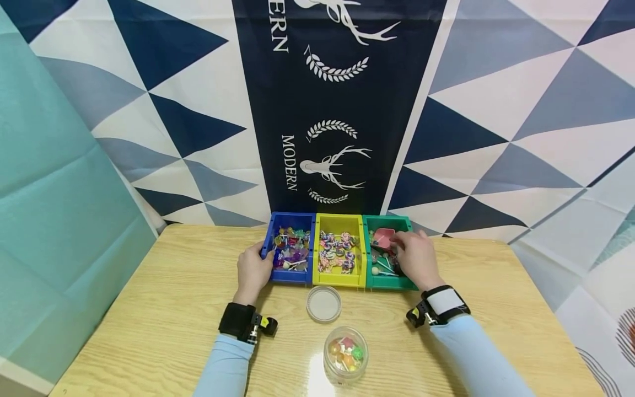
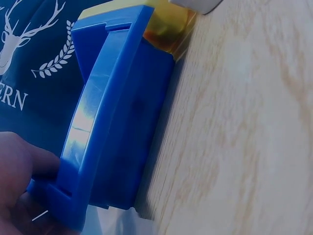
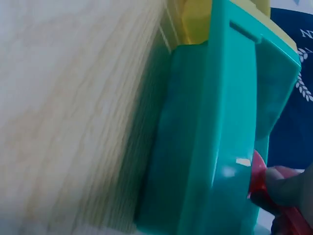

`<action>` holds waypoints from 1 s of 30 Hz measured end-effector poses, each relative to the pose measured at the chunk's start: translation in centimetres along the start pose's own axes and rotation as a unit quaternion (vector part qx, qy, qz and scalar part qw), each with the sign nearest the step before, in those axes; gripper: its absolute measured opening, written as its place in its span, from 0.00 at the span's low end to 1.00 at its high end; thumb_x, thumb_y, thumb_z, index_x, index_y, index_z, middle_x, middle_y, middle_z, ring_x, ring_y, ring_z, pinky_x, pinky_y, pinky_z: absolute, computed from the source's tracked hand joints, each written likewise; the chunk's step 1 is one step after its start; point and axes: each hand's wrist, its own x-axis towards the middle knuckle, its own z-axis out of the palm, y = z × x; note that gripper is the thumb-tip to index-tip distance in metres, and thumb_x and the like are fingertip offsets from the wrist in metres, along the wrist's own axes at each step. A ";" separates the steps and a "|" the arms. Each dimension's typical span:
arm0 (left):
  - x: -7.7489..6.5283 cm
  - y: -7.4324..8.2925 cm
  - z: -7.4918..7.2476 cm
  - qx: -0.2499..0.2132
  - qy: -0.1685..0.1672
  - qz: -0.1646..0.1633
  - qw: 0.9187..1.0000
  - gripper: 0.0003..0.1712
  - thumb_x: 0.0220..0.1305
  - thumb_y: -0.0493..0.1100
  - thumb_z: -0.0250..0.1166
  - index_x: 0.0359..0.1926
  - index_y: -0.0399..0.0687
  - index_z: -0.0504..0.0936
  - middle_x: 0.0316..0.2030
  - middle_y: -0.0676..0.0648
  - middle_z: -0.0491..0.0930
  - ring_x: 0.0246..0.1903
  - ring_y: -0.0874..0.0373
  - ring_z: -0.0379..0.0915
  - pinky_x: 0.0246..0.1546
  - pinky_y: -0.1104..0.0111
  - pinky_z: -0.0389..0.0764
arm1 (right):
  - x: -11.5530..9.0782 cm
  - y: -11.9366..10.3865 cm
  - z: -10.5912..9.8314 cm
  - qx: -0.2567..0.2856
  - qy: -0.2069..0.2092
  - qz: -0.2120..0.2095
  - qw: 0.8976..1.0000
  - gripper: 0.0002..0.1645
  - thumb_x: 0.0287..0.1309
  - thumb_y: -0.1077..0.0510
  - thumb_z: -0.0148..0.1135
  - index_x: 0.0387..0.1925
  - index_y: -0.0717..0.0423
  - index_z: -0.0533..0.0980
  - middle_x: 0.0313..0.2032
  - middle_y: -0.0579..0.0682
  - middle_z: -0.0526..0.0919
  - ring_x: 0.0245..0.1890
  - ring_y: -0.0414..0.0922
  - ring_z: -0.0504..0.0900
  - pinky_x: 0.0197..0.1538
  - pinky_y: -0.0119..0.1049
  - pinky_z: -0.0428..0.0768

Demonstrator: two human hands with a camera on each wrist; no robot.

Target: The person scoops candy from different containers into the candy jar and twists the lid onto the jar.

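Three joined bins stand at the table's back: a blue bin (image 1: 289,277), a yellow bin (image 1: 342,279) and a green bin (image 1: 389,283). Each holds wrapped candies or lollipops. My left hand (image 1: 254,270) grips the left side of the blue bin, thumb at its rim in the left wrist view. Over the green bin, my right hand (image 1: 418,259) holds a pinkish-red scoop (image 1: 383,237), whose handle is mostly hidden by the fingers. The right wrist view shows part of the scoop (image 3: 257,171) behind the green rim.
Nearer the front of the wooden table (image 1: 163,314) stands a clear jar (image 1: 327,355) with several colourful candies inside. A round, pale lid (image 1: 323,304) lies between the jar and the bins. Patterned cloth (image 1: 337,99) hangs right behind the bins.
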 end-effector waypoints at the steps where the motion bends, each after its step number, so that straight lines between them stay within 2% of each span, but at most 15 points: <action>1: 0.0 0.0 -0.1 0.000 0.000 -0.001 1.000 0.21 0.68 0.43 0.65 0.58 0.36 0.81 0.48 0.35 0.84 0.47 0.41 0.82 0.47 0.50 0.81 | 0.0 0.0 -0.1 0.006 -0.005 -0.001 1.000 0.06 0.54 0.70 0.68 0.35 0.62 0.84 0.32 0.58 0.87 0.30 0.53 0.72 0.35 0.45 0.67; 4: 0.1 0.0 -0.3 0.000 0.002 0.006 1.000 0.21 0.68 0.42 0.65 0.58 0.35 0.81 0.48 0.35 0.84 0.47 0.41 0.82 0.47 0.49 0.81 | -0.1 -0.2 -0.4 0.011 -0.008 -0.010 1.000 0.07 0.53 0.71 0.69 0.35 0.60 0.85 0.32 0.56 0.87 0.29 0.51 0.71 0.34 0.43 0.65; 9: 0.2 0.1 -0.8 -0.002 0.003 0.011 1.000 0.21 0.68 0.42 0.65 0.58 0.35 0.81 0.49 0.35 0.83 0.49 0.40 0.81 0.49 0.49 0.80 | 0.1 -1.1 0.2 -0.017 0.022 -0.030 0.999 0.07 0.50 0.72 0.70 0.32 0.61 0.84 0.30 0.56 0.87 0.29 0.53 0.74 0.34 0.46 0.68; 16: -0.3 0.1 -0.8 -0.004 -0.004 0.012 1.000 0.22 0.68 0.41 0.65 0.59 0.35 0.80 0.51 0.35 0.82 0.52 0.40 0.79 0.51 0.48 0.79 | -0.6 -1.8 1.6 -0.052 0.033 -0.008 0.998 0.04 0.55 0.66 0.71 0.35 0.61 0.83 0.30 0.58 0.87 0.29 0.58 0.79 0.31 0.51 0.66; 23: -0.3 -0.1 -0.6 -0.008 -0.003 0.013 1.000 0.22 0.68 0.41 0.65 0.60 0.36 0.80 0.51 0.35 0.83 0.51 0.41 0.80 0.51 0.49 0.79 | -1.2 -1.8 0.5 -0.024 0.044 0.005 0.999 0.06 0.57 0.69 0.66 0.38 0.64 0.83 0.31 0.61 0.86 0.32 0.59 0.75 0.38 0.53 0.71; 30: -0.3 -0.4 -0.4 -0.006 0.001 0.016 1.000 0.22 0.68 0.42 0.66 0.60 0.36 0.80 0.50 0.35 0.83 0.50 0.41 0.80 0.49 0.49 0.80 | -2.0 -1.8 -0.7 0.028 0.062 0.025 0.997 0.05 0.61 0.68 0.65 0.39 0.65 0.82 0.34 0.62 0.86 0.35 0.59 0.75 0.42 0.50 0.70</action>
